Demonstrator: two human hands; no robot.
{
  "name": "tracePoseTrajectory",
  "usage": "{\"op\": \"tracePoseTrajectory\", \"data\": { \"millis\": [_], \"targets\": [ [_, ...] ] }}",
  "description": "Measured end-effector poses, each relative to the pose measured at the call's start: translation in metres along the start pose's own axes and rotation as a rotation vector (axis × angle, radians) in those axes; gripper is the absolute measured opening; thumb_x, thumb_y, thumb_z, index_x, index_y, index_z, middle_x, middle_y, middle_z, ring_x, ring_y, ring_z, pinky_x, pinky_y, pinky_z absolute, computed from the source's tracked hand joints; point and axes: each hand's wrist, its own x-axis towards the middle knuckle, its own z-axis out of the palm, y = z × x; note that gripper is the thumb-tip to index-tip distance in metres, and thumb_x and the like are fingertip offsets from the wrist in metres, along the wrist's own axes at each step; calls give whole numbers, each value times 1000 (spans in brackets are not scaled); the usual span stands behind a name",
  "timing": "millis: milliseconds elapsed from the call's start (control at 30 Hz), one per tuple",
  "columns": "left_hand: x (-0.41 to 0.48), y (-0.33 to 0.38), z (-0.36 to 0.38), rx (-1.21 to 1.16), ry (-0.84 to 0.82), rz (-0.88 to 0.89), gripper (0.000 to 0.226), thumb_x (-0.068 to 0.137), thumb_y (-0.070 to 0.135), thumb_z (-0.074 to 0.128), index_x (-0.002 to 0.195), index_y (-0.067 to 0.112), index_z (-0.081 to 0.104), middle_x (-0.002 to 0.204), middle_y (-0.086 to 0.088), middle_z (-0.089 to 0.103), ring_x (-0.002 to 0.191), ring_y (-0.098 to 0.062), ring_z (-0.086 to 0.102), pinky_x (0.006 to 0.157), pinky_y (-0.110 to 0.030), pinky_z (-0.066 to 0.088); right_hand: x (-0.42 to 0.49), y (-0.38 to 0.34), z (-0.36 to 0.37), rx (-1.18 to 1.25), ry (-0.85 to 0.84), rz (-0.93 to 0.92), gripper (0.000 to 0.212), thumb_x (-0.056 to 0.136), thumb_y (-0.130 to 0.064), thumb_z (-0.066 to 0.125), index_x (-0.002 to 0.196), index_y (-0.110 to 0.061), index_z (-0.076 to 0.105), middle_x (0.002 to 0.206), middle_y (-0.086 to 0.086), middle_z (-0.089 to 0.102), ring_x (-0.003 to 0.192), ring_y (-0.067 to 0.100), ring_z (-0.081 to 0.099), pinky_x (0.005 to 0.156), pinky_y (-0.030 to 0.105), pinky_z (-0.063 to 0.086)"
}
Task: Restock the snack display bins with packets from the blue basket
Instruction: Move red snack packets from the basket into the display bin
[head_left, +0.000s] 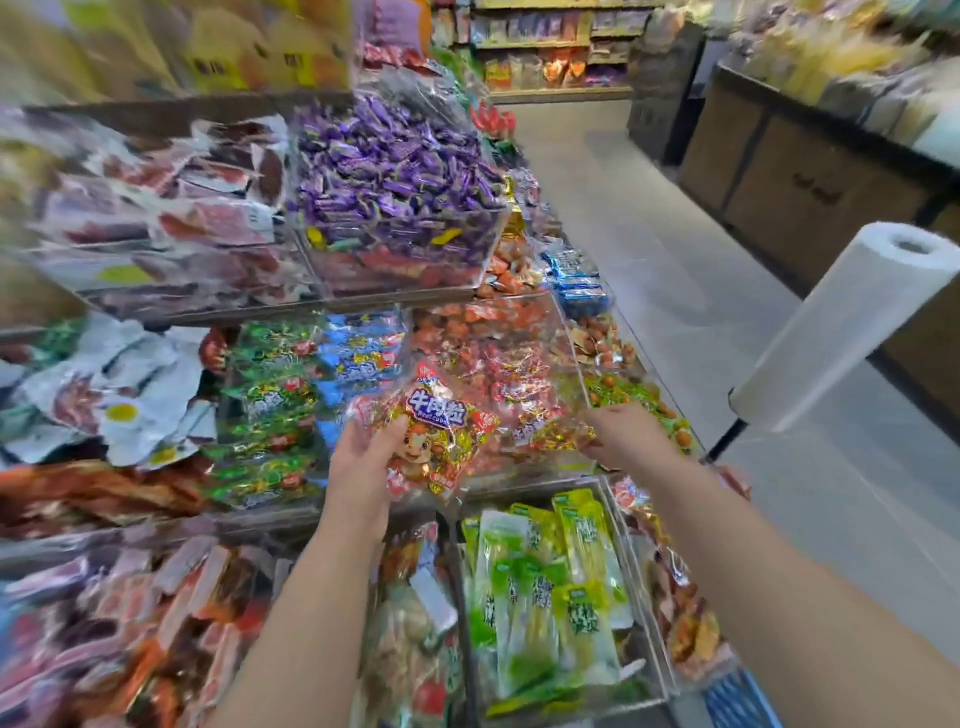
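- One wide-angle view, worn on the person's head, looks forward and down over the tiered snack bins (519, 364).
- It is close: both forearms enter from 6 o'clock, with the left hand (363, 452) and right hand (628, 431) near centre, and the print on the held packet (436, 431) is readable.
- The aisle floor (649, 208) recedes toward 1 o'clock.

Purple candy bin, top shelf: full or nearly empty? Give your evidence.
Full: the candies are heaped well above the clear front wall of the bin.
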Motion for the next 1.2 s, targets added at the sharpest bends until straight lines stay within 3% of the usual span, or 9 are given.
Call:
{"op": "tracePoseTrajectory", "data": {
  "millis": [100, 367, 533, 667, 733, 833, 967, 1100, 1200],
  "targets": [
    [19, 11, 0, 18, -26, 27, 107, 60, 40, 77, 152, 23, 25, 153, -7, 37, 137, -26, 39, 112, -58, 29, 22, -17, 0, -617, -121, -136, 50, 93, -35, 54, 136, -13, 43, 119, 12, 62, 108, 28, 59, 86, 33, 47],
    [55, 10, 10, 19, 8, -14, 79, 79, 29, 75, 147, 17, 35, 148, -8, 44, 133, -27, 44, 111, -56, 32, 60, -54, 6, -1001, -483, -250, 31, 90, -21, 62, 112, 1, 62, 112, 13, 65, 104, 27, 61, 88, 33, 48],
    [66, 4, 17, 4, 63, -49, 80, 76, 33, 76, 145, 22, 37, 146, -7, 46, 132, -32, 45, 105, -63, 35, 74, -43, 10, -666, -525, -251, 56, 83, -6, 55, 136, -22, 43, 129, 8, 49, 87, 17, 60, 66, 29, 53],
    [67, 4, 23, 0, 86, -80, 97, 60, 43, 78, 146, 25, 36, 148, -6, 44, 133, -33, 45, 102, -63, 38, 80, -31, 28, -1128, -186, -399, 39, 87, -47, 54, 122, -31, 58, 144, 11, 23, 130, 33, 27, 105, 47, 30],
    [70, 2, 23, 1, 103, -85, 93, 63, 42, 78, 145, 25, 37, 148, -8, 44, 131, -34, 47, 100, -59, 42, 87, -30, 41, -1145, -267, -481, 42, 88, -47, 52, 127, -31, 55, 151, 9, 15, 137, 34, 18, 110, 52, 21],
    [75, -2, 21, 24, 122, -94, 74, 75, 32, 75, 141, 24, 43, 140, -6, 54, 118, -29, 58, 89, -50, 52, 100, -28, 50, -973, -470, -421, 40, 93, -33, 48, 133, -34, 48, 130, 6, 53, 106, 22, 54, 79, 37, 51],
    [78, 0, 21, 51, 119, -87, 72, 73, 34, 76, 138, 25, 46, 137, -4, 56, 111, -23, 61, 96, -57, 47, 115, -25, 50, -822, -537, -322, 35, 97, -27, 45, 131, -30, 51, 91, -2, 61, 60, 8, 48, 50, 22, 41],
    [81, 1, 24, 60, 100, -85, 94, 59, 42, 78, 144, 25, 40, 146, -3, 47, 131, -26, 46, 104, -59, 39, 121, -30, 52, -867, -648, -360, 38, 94, -24, 48, 131, -24, 53, 110, 3, 64, 86, 19, 60, 74, 29, 53],
    [83, -1, 24, 57, 91, -67, 91, 60, 41, 78, 142, 25, 43, 143, 0, 50, 129, -22, 49, 106, -55, 39, 116, -28, 69, -1012, -656, -370, 32, 90, -21, 51, 121, -17, 57, 107, 4, 61, 96, 24, 59, 75, 33, 50]
  ]
}}
